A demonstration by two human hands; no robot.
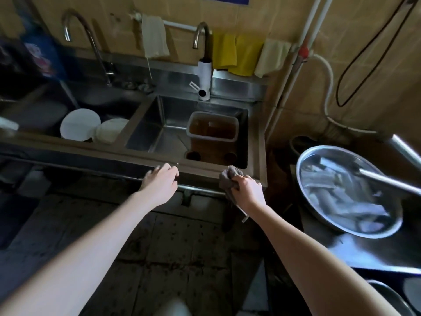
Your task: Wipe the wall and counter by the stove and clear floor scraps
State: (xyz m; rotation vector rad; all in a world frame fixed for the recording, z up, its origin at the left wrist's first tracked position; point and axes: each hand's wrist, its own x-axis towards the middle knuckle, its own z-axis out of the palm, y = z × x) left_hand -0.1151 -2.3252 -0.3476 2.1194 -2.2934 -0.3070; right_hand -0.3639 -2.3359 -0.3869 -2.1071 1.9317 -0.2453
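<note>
right hand (247, 190) grips rag (228, 177) by sink (159, 159) edge.

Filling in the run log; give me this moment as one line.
right hand: grips grey cloth by sink front edge | left hand: holds nothing, same edge | basin: tub of brown liquid
</note>
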